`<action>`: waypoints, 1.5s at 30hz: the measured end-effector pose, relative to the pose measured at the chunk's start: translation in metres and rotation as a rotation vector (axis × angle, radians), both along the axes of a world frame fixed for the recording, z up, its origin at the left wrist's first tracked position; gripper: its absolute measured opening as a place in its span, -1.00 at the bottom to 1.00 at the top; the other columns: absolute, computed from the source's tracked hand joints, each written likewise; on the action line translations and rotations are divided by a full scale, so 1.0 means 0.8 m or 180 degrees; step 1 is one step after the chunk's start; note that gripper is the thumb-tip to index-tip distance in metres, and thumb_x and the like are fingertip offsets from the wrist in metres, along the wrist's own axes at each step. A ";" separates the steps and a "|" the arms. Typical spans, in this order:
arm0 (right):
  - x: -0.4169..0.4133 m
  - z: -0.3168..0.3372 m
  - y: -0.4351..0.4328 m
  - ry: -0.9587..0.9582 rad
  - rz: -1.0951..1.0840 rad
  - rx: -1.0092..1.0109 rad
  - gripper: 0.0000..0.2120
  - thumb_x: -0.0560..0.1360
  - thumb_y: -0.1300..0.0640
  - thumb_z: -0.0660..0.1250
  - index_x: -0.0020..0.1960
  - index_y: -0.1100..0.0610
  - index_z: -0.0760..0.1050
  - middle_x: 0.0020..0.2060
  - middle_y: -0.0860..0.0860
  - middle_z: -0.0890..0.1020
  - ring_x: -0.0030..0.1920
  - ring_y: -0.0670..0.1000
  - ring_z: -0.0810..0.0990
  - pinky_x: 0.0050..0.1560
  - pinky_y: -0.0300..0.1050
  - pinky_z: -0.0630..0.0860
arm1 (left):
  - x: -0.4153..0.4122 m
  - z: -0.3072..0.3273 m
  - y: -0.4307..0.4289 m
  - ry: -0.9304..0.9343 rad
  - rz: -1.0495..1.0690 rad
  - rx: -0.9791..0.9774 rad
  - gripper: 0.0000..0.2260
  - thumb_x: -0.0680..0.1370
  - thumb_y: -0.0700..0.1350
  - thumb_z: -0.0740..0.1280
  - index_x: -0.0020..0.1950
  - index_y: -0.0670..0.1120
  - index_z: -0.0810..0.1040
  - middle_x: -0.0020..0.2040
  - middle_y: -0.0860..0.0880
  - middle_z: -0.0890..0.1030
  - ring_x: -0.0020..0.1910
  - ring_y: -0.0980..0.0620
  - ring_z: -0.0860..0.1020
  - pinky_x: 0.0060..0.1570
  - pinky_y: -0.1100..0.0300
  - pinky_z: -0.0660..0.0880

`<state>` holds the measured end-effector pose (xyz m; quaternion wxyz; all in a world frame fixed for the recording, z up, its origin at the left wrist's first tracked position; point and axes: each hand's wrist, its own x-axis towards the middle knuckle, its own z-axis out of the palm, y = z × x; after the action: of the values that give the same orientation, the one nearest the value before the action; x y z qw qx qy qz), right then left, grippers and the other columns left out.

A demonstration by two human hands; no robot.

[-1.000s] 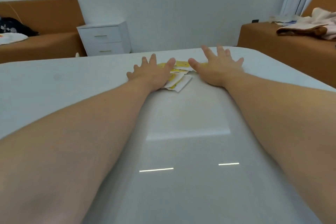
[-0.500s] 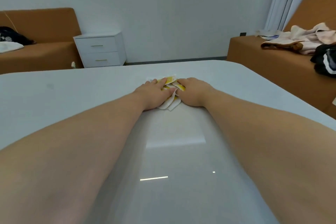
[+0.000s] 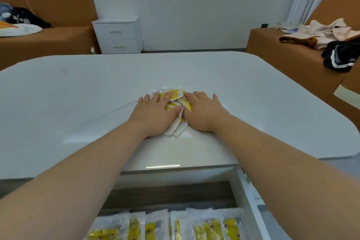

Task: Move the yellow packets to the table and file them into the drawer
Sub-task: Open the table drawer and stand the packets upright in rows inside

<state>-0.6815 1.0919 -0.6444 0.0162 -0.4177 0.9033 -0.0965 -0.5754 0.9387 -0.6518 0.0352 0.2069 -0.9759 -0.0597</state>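
Note:
A small heap of yellow-and-white packets [image 3: 174,94] lies on the white table [image 3: 78,91], a little beyond its middle. My left hand [image 3: 153,115] lies flat on the heap's left side, fingers straight. From the right, my right hand [image 3: 203,113] presses on it with fingers spread, the thumb against the packets' edge. Most of the heap is hidden under both palms. Below the table's near edge an open white drawer [image 3: 246,198] holds several yellow packets [image 3: 175,226] standing in a row.
A white two-drawer nightstand [image 3: 118,36] stands against the far wall. An orange sofa [image 3: 58,39] with clothes is at the left. Another orange sofa [image 3: 282,52] with clothes is at the right. My forearms cross over the drawer opening.
Both hands pushed the spread packets together into one heap and slid it toward me. The view dropped, and the open drawer came into sight.

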 end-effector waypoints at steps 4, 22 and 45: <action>0.060 0.002 0.002 -0.0088 0.0051 0.0164 -0.37 0.65 -0.22 -0.02 0.64 -0.01 0.01 0.62 0.06 0.15 0.62 0.08 0.04 0.58 0.27 -0.15 | 0.073 0.006 0.016 0.0378 0.0267 -0.0193 -0.29 0.51 0.46 -0.07 0.51 0.10 0.31 0.43 -0.09 0.45 0.44 -0.17 0.32 0.47 -0.15 0.15; 0.150 0.091 0.045 0.1599 -0.0885 -0.0670 -0.85 0.58 0.22 0.19 -0.01 0.08 0.52 -0.08 0.10 0.64 0.03 0.21 0.50 -0.12 -0.01 0.24 | 0.190 0.076 0.024 0.2404 -0.0462 -0.0698 -0.70 0.56 -0.01 0.42 -0.33 -0.03 0.45 -0.43 0.03 0.44 -0.26 -0.14 0.41 -0.28 0.05 0.34; 0.275 0.047 0.123 -0.1545 0.0216 0.0269 -0.85 0.51 0.13 0.45 -0.07 -0.13 0.67 -0.16 -0.19 0.71 -0.17 -0.20 0.67 -0.16 -0.31 0.58 | 0.342 -0.003 0.066 -0.0168 -0.0743 0.1244 -0.69 0.36 0.13 0.56 0.09 0.28 0.70 0.07 0.45 0.61 0.03 0.43 0.57 0.11 0.32 0.54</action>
<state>-0.4614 1.1903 -0.6069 0.2534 -0.4113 0.8617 -0.1556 -0.3021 0.9914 -0.6540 -0.0383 0.0969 -0.9637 -0.2458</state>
